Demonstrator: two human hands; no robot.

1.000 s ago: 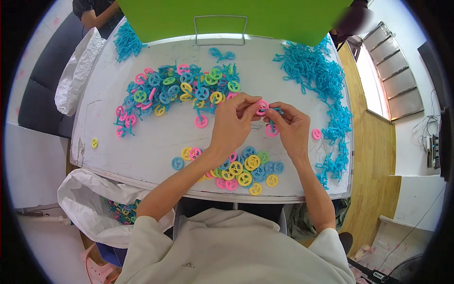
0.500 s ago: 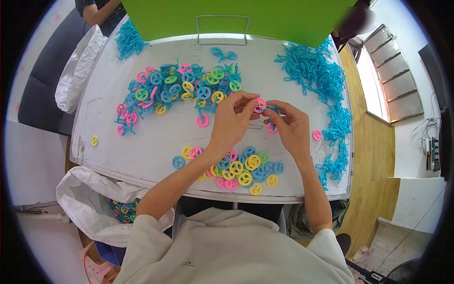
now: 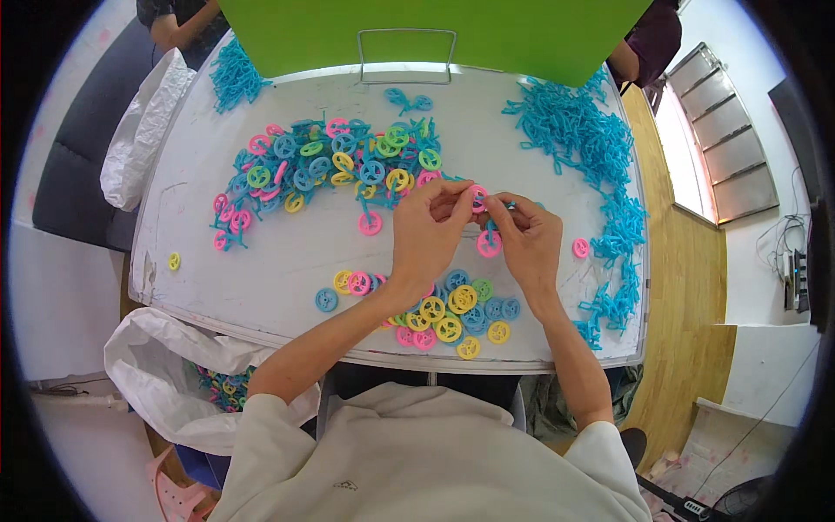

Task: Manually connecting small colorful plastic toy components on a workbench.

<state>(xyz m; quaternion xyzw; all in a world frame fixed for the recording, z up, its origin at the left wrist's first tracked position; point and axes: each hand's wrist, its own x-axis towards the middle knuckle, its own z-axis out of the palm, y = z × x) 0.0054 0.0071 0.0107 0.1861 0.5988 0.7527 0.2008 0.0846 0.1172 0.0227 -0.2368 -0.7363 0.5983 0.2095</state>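
Left hand (image 3: pixel 428 230): a pink wheel (image 3: pixel 479 198) is pinched between thumb and fingers.
Right hand (image 3: pixel 532 248): a partly hidden blue stem (image 3: pixel 491 224) is pinched against that wheel; a second pink wheel (image 3: pixel 489 244) is hung below.
Wheel position: held above the white table (image 3: pixel 261 291), beyond the loose wheels (image 3: pixel 448 329).
Shirt print (image 3: pixel 345 485): small, dark, its lettering too tiny to be read.
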